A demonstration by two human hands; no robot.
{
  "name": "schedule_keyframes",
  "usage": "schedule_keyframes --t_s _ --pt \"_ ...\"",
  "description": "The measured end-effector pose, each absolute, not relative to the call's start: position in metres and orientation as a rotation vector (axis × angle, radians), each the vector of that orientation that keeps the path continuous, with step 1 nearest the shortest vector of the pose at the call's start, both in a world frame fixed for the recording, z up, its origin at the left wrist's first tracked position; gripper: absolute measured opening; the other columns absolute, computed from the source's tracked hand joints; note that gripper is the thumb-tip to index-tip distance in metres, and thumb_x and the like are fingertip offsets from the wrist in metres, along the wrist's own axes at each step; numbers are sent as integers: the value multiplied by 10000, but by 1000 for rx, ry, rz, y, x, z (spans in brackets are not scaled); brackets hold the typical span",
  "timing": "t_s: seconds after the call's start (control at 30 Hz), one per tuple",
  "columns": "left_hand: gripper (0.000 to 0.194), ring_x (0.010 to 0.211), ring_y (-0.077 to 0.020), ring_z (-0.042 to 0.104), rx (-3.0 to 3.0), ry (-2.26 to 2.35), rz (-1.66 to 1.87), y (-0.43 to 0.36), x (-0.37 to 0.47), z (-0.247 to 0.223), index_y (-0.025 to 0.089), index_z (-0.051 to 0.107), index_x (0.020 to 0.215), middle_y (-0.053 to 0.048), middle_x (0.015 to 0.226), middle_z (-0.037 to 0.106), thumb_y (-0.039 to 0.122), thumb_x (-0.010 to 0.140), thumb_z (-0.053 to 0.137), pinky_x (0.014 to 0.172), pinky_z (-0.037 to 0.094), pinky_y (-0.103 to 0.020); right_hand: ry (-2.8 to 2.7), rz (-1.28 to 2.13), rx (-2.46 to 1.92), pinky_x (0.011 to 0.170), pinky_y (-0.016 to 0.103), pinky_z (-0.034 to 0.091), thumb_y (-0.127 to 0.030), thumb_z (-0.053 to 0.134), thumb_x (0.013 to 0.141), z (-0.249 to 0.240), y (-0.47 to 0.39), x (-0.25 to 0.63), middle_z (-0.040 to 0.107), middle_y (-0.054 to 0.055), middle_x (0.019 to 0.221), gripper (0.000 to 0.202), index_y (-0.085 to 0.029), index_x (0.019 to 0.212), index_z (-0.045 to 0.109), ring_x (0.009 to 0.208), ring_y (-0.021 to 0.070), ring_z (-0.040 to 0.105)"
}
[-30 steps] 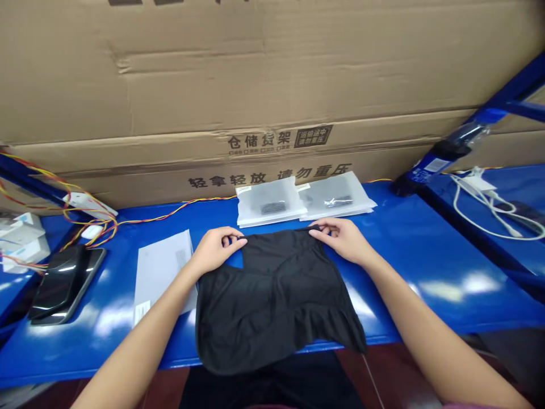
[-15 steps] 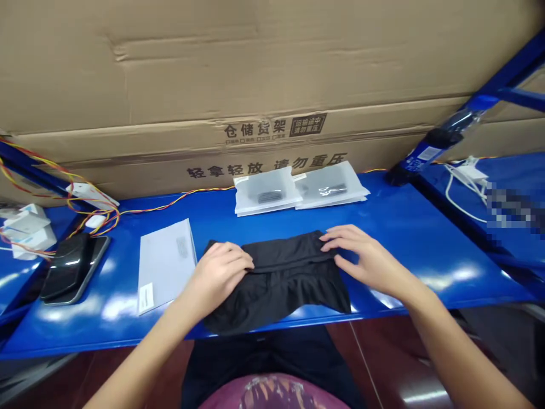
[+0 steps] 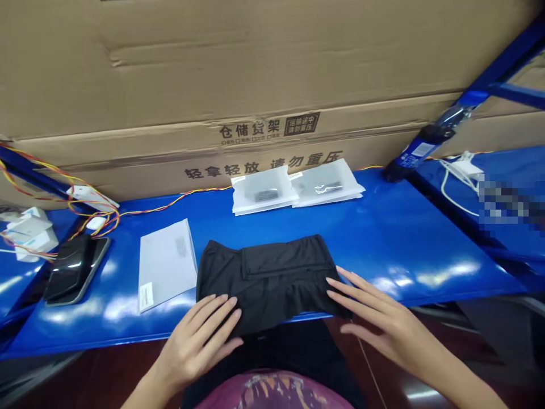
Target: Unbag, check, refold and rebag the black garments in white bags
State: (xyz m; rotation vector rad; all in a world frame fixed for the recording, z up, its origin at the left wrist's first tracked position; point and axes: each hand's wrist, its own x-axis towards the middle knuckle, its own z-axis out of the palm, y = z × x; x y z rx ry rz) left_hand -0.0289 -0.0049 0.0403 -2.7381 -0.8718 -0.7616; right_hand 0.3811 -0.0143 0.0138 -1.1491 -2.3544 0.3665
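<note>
A black piece of fabric, partly folded (image 3: 272, 284), lies on the blue shelf at its front edge, with a flat folded band along its top. My left hand (image 3: 198, 335) rests on the cloth's lower left corner, fingers stretched out. At the cloth's right edge, my right hand (image 3: 374, 315) touches it with fingertips spread and the thumb apart. To the left lies a flat white packet (image 3: 166, 264) with a small label. Behind the cloth, two clear-fronted packets, a left one (image 3: 264, 193) and a right one (image 3: 326, 183), lie side by side with dark contents.
A large cardboard box (image 3: 272, 62) stands behind the blue shelf (image 3: 409, 238). At the back right leans a dark bottle with a blue label (image 3: 419, 150). Phones (image 3: 70, 272), a power strip (image 3: 91, 196) and red-yellow wires are on the left. White cables (image 3: 457, 170) lie far right.
Both hands have moved down toward me from the cloth's top edge to its lower sides. The folded band on top is now uncovered, and the fingers have straightened.
</note>
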Motion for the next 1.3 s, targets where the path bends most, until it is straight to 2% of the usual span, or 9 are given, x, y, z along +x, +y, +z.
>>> schedule_keyframes --t_s 0.17,0.27,0.33,0.43,0.53,0.67,0.83,1.03,1.3 --pt "248 1105 -234 785 -2741 -834 -916 -23 -46 36 112 752 1168 -101 1100 836 5 982 628 1034 627 -389 -2233 370 -1111 1108 425 602 -50 536 1004 10 -27 384 760 32 1375 494 -323 1363 738 1430 251 611" --pt "153 903 -185 805 -2657 -1282 -1184 -19 -42 40 182 775 1033 -37 952 836 86 986 666 919 649 -307 -1901 514 -1287 924 358 655 -199 618 1014 16 -20 378 836 38 1122 239 -296 1094 821 1120 247 780" --pt "129 829 -186 794 -2540 -1673 -1281 -5 -36 44 207 787 952 -25 907 828 227 1009 673 843 651 -294 -1667 607 -1454 835 340 643 -366 686 996 20 -6 371 830 48 1012 165 -262 1001 814 943 241 790" --pt "284 768 -203 766 -2372 -2073 -1294 30 -28 46 206 810 920 -30 844 811 437 998 665 749 629 -298 -1458 717 -1612 682 329 580 -570 680 953 21 23 360 761 36 815 405 -207 1102 781 719 212 712" --pt "297 651 -185 690 -2349 -2183 -1136 64 -25 42 213 818 1012 0 710 726 466 978 667 645 570 -288 -1475 723 -1709 618 338 509 -676 636 902 16 48 351 631 -13 653 638 -147 1250 714 590 193 602" --pt "243 795 -239 696 -2319 -1894 -994 77 -19 38 203 799 1112 -51 848 747 352 1011 636 749 583 -362 -1586 527 -1842 690 387 525 -691 562 917 11 57 341 677 46 796 611 -181 1214 720 643 215 604" --pt "245 1136 -276 709 -2426 -1393 -1102 55 7 35 230 767 1217 -95 1199 784 216 1062 578 1030 577 -454 -1615 397 -1733 923 492 551 -687 558 927 8 54 328 724 142 1046 480 -227 983 682 994 326 681" --pt "362 1374 -329 646 -2780 -1128 -833 37 25 15 188 683 1408 -149 1398 727 301 1081 574 1091 596 -508 -1282 912 -1665 689 381 610 -628 739 847 14 64 339 752 83 936 484 -248 1125 629 839 278 739" --pt "368 1414 -321 621 -2745 -1068 -1036 19 23 17 170 666 1415 -156 1426 712 248 1059 619 1153 565 -538 -1133 901 -1804 398 248 496 -536 796 799 54 63 354 729 147 1152 584 -233 1287 691 835 258 728"
